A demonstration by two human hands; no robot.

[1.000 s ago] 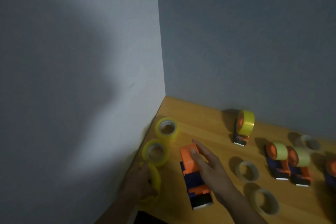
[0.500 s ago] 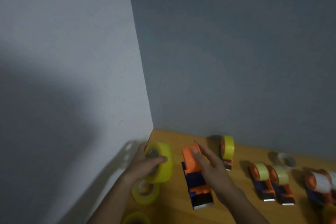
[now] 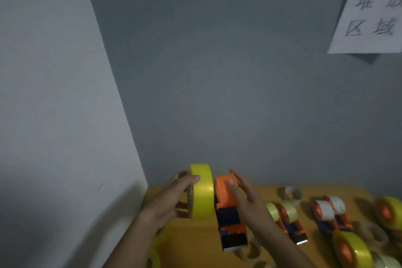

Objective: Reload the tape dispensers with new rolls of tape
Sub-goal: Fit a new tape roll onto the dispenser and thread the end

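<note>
My left hand (image 3: 168, 199) grips a yellow roll of tape (image 3: 201, 191), held on edge and lifted above the wooden table (image 3: 195, 243). The roll sits right against the left side of an orange and blue tape dispenser (image 3: 228, 211). My right hand (image 3: 245, 200) holds that dispenser from the right, fingers along its orange spool end, with its blade end pointing toward me.
Loaded dispensers stand to the right: a pale-roll pair (image 3: 287, 217), a white-roll one (image 3: 328, 213), yellow-roll ones (image 3: 352, 250) at the right edge. Empty cores (image 3: 292, 193) lie near the back wall. More yellow rolls (image 3: 155, 252) lie at bottom left. A paper sign (image 3: 374, 8) hangs on the wall.
The left hand picked a yellow roll off the table and brought it up beside the dispenser. The right hand raised the dispenser's spool end. The camera tilted up and right.
</note>
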